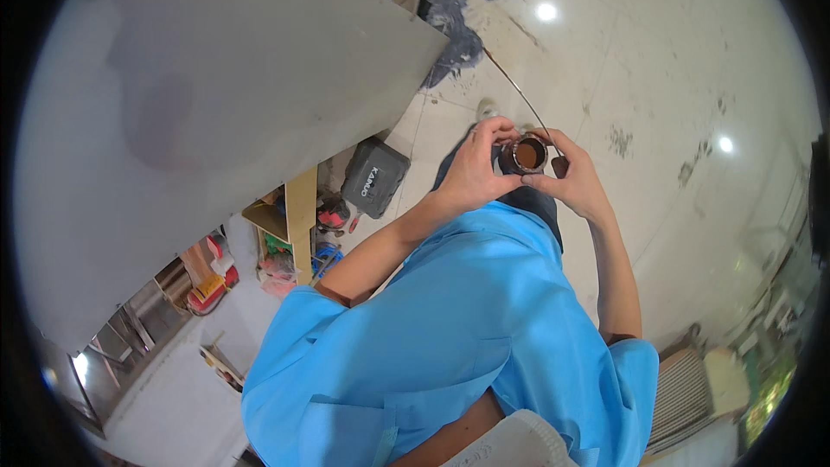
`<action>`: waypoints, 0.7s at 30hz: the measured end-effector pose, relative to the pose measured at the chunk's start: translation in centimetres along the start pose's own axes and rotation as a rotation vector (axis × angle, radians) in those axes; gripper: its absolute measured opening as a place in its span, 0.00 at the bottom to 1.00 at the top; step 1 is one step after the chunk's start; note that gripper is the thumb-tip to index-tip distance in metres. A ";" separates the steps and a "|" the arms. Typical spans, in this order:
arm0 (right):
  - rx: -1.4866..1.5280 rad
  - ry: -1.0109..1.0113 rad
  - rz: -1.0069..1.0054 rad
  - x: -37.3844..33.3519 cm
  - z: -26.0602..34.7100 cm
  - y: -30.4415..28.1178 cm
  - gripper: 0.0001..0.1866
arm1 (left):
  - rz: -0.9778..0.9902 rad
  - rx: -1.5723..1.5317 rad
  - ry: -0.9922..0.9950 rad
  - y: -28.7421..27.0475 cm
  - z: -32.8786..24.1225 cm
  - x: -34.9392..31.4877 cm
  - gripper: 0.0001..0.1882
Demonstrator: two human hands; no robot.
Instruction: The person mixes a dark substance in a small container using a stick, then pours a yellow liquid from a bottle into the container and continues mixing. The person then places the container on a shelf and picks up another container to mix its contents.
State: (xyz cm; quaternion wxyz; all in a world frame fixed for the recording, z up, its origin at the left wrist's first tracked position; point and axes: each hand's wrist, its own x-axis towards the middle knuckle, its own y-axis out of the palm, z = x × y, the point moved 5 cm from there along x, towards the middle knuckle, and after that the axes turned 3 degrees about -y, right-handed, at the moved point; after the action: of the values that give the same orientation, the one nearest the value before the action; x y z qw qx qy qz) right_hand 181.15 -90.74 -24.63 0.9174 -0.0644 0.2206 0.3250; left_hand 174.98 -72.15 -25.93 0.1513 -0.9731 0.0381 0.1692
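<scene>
In front of my waist, a small round open-topped container (509, 164) with a dark rim is held between both hands, its mouth facing up. Its inside looks brown; I cannot tell whether that is its bottom or a filling. My left hand (471, 169) grips it from the left, thumb at the near side and fingers round the far side. From the right, my right hand (577, 180) closes on it with thumb and forefinger. A long thin metal rod (521, 93) with a dark brown end runs from my right hand toward the far left, seemingly held there too.
A large grey tabletop (259, 60) fills the left, its corner pointing toward my hands. Below it are a dark tool case (375, 177), a wooden shelf (300, 216) and a red-and-yellow tool (206, 292). A striped chair (683, 393) stands at lower right on the pale tiled floor (657, 60).
</scene>
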 end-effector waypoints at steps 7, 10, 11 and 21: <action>-0.210 -0.082 -0.108 12.8 3.7 -8.1 0.34 | -0.072 0.394 0.232 -5.8 -2.0 13.8 0.46; -0.258 -0.133 -0.148 18.3 5.1 -11.9 0.34 | -0.212 0.505 0.042 -12.2 1.1 19.2 0.34; -0.304 -0.100 -0.161 20.6 5.3 -13.1 0.34 | -0.253 0.518 -0.026 -14.5 2.3 21.3 0.32; -0.611 -0.255 -0.112 48.6 -2.1 -20.4 0.34 | -0.182 0.174 -0.703 -10.4 23.1 29.5 0.20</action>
State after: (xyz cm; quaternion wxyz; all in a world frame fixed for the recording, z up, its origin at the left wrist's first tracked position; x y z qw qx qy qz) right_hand 226.73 -79.67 -48.76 0.8922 -0.3076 -0.0075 0.3307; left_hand 196.67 -55.86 -53.77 0.2515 -0.8385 -0.0889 0.4752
